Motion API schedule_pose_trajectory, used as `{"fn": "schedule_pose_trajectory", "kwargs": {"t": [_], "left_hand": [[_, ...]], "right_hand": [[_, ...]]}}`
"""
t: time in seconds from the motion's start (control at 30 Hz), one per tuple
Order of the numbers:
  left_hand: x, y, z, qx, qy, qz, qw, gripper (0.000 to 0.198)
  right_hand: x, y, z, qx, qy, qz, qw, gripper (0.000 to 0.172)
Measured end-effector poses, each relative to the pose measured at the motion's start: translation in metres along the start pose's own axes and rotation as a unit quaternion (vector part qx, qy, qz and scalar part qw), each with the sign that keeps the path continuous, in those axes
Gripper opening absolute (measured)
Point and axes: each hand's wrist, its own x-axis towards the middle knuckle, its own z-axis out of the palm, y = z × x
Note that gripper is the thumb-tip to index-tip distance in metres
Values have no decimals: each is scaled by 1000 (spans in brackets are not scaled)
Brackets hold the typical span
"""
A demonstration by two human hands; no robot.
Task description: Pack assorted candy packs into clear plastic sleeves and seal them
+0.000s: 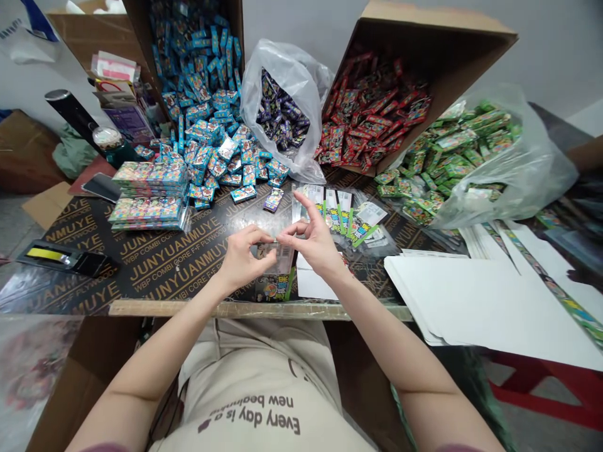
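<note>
A clear plastic bag [281, 258] with a black and green printed strip [273, 287] lies near the table's front edge. My left hand [247, 256] is closed in a pinch on the bag's upper edge. Opposite it, my right hand [311, 242] pinches the same edge between thumb and fingers, with its index finger raised. The two sets of fingertips almost meet and hide part of that edge. Under my right wrist is a white card [313, 282]. Just beyond the hands, more printed clear bags [346, 216] lie fanned out, and a small purple box [273, 199] sits alone.
Blue boxes [221, 150] spill from a carton at the back left. Behind stand a bag of purple boxes [282, 119], a carton of red boxes [367, 125] and a bag of green boxes [452, 157]. Stacked packs [149, 194] lie left; white sheets [480, 301] overhang the right front edge.
</note>
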Motion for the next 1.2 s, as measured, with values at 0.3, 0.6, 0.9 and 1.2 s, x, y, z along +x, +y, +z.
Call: {"fn": "schedule_pose_trajectory", "kwargs": {"t": [0.3, 0.6, 0.9, 1.2], "left_hand": [[-2, 3, 15, 18, 52, -44, 997, 17], [5, -6, -33, 28, -30, -138, 990, 12], [-34, -28, -53, -363, 224, -322, 845, 40], [-48, -30, -31, -68, 95, -181, 977, 60]], "right_hand": [[-15, -2, 13, -73, 61, -36, 995, 77], [-10, 43, -3, 120, 132, 137, 974, 68], [-49, 52, 16, 171, 144, 162, 961, 88], [-28, 9, -12, 2, 31, 19, 999, 89]]}}
